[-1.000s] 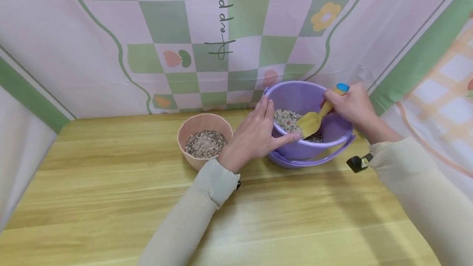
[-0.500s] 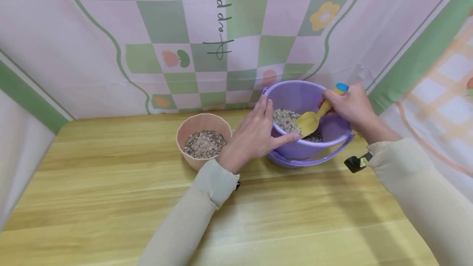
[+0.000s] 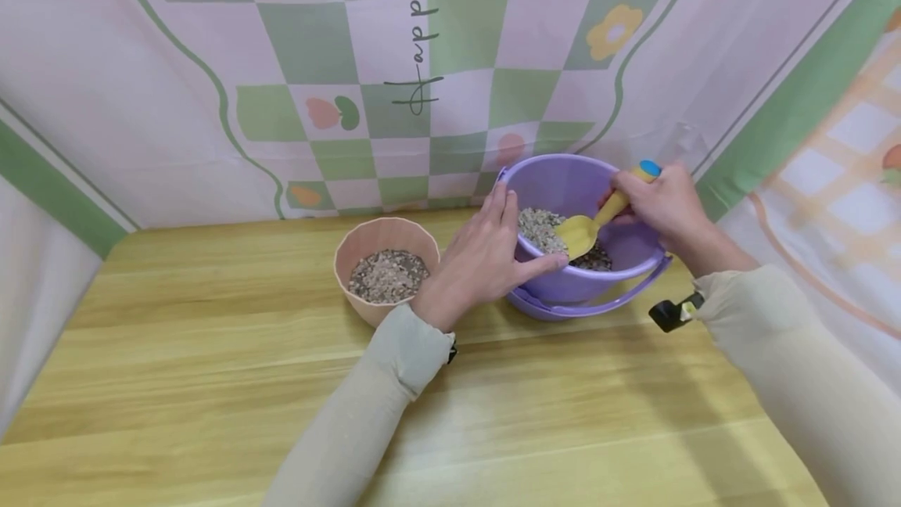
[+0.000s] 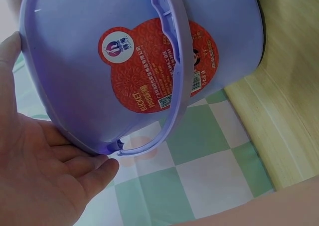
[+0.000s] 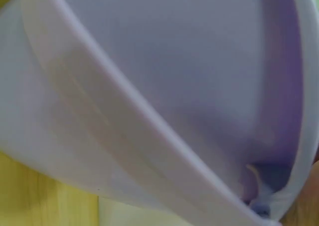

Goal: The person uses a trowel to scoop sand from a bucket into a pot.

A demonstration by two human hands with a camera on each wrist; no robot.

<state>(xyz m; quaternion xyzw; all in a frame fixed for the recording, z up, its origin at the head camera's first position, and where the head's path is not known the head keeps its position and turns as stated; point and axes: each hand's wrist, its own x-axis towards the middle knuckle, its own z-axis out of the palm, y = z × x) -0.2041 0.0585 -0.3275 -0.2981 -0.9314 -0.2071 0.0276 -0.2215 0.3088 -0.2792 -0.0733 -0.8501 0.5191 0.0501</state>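
In the head view my right hand grips a yellow scoop with a blue end cap by its handle. The scoop's blade lies inside a purple bucket, its edge in a heap of small, mixed grey-beige grains. My left hand rests at the bucket's left side, fingers straight along the rim and thumb stretched across the front. In the left wrist view, the left fingertips touch the rim close to the handle's hinge. The right wrist view shows the bucket wall close up; the scoop is hidden there.
A peach-coloured bowl with similar grains stands left of the bucket, partly behind the left wrist. The bucket's handle hangs down in front. Behind the wooden table rises a checked cloth.
The scoop's blade has shifted slightly left, further toward the grain heap, with the right hand following. The left hand stays at the bucket rim. The whole head view has drifted a little.
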